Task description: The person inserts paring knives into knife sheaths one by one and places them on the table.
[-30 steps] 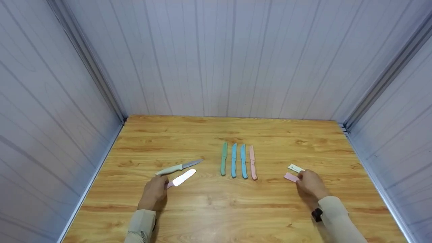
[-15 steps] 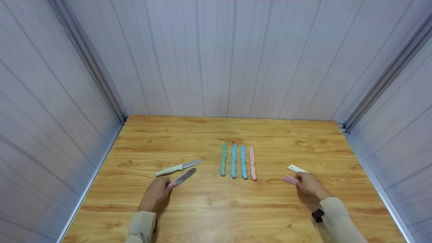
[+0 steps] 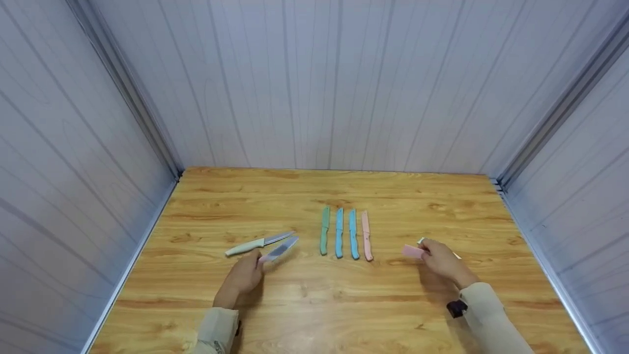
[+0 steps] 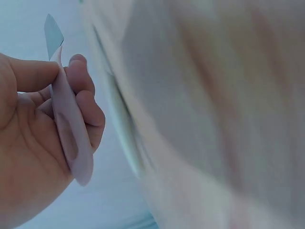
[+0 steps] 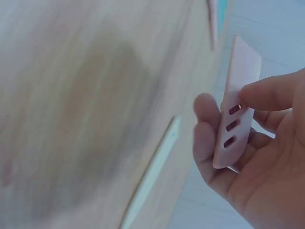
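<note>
My left hand (image 3: 244, 273) grips a knife by its pink handle (image 4: 74, 126), thumb on one side and fingers curled round the other. Its bare blade (image 3: 281, 250) points up and right, raised over the table. Just behind it lies a knife with a cream handle (image 3: 245, 247) and an uncovered blade. At the right, my right hand (image 3: 444, 263) pinches a pink blade sheath (image 5: 240, 81) with small slots. Beneath that hand a white sheath (image 5: 152, 174) rests on the wood, mostly hidden in the head view.
Between the hands several covered knives lie side by side: a green knife (image 3: 325, 231), two blue ones including a blue knife (image 3: 339, 233), and a pink knife (image 3: 367, 236). Pale panelled walls enclose the wooden table (image 3: 304, 309) at the back and sides.
Both hands have risen off the table and shifted inward, the left carrying the pink-handled knife and the right the pink sheath. The cream knife and the middle row stay put.
</note>
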Motion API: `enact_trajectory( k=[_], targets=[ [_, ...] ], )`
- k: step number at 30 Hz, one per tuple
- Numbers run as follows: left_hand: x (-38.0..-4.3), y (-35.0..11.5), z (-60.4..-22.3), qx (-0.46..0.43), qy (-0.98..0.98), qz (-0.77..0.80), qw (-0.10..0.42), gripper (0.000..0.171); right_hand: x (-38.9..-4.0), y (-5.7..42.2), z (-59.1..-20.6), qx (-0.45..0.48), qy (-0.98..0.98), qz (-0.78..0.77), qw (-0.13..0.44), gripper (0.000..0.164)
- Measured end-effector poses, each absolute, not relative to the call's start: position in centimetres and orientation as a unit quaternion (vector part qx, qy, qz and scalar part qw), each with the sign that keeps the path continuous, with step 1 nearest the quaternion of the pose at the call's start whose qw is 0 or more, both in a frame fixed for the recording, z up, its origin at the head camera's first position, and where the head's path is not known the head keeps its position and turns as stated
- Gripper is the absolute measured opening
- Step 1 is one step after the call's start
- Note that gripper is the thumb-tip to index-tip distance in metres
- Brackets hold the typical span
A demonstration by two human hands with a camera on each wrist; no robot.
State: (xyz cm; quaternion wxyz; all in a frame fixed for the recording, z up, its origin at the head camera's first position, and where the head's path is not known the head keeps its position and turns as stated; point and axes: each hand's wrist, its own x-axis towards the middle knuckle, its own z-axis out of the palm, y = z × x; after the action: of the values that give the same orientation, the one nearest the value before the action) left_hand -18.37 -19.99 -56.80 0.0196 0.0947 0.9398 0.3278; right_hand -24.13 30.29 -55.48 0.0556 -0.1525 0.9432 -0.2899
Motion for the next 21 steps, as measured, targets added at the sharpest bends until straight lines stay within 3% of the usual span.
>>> enact_trajectory(
  k=[13,21],
  targets=[
    [-18.5,-14.2,-53.7,0.182,0.929,0.32,0.03,0.017,-24.2,26.1,-53.3,-0.154,0.929,-0.324,0.092,0.013],
    [-18.3,-11.5,-52.1,0.215,0.923,0.318,0.034,0.017,-24.0,24.5,-52.8,-0.192,0.924,-0.323,0.071,0.021]
  ],
)
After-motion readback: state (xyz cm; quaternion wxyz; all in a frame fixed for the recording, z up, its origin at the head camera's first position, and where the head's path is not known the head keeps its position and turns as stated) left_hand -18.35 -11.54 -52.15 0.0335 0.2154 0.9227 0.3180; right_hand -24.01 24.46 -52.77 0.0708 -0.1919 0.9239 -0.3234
